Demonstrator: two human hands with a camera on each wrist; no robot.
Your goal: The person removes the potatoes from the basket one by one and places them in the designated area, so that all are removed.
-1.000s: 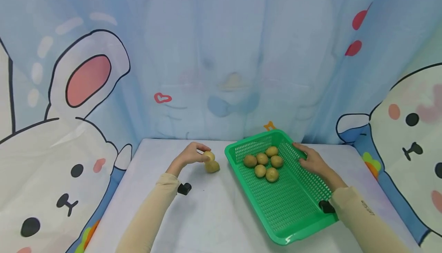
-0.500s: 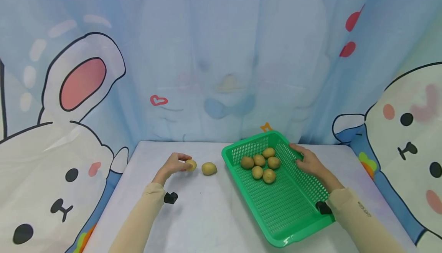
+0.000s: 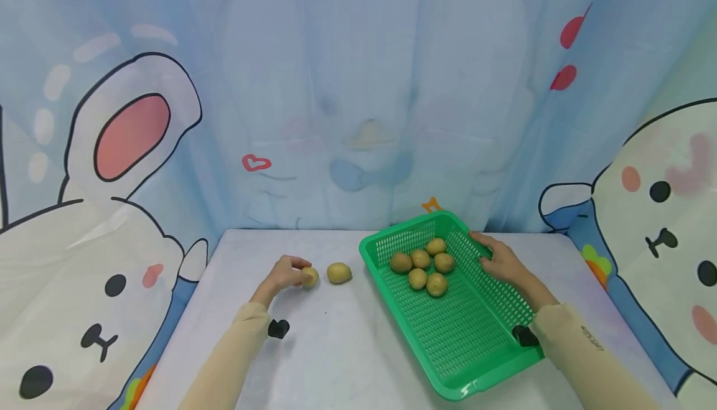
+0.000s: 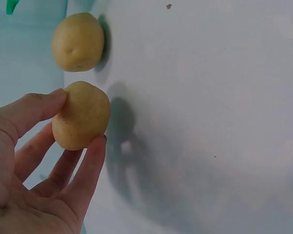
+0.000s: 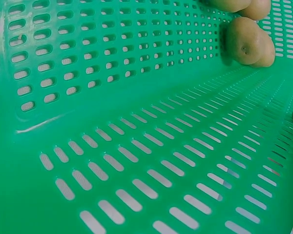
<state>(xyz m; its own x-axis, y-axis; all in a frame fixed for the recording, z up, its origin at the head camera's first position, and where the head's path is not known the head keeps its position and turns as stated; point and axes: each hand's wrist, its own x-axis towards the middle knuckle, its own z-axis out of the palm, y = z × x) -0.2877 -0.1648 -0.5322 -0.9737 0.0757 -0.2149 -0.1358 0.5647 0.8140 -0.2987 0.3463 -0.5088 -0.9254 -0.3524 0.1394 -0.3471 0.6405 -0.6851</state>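
Note:
My left hand [image 3: 287, 273] pinches a round yellow potato [image 4: 81, 116] between thumb and fingers, low over the left part of the table. Just right of it in the head view, a second potato [image 3: 338, 273] lies on the white cloth, apart from the held one. On the right, my right hand [image 3: 504, 265] holds the far right rim of a green plastic basket [image 3: 400, 329], thumb on the inner side. Its other fingers are partly hidden by the rim. Several potatoes [image 3: 437, 285] sit together in the basket's far half.
A white cloth covers the table [image 3: 325, 360]. Behind it hangs a blue curtain [image 3: 358, 86] with cartoon animals, close to the basket's far end. Black wrist devices [image 3: 278, 328] show at both cuffs.
My left hand has carried its potato leftward, away from the potato on the cloth, and then lowered it slightly. The right hand keeps its place on the basket rim.

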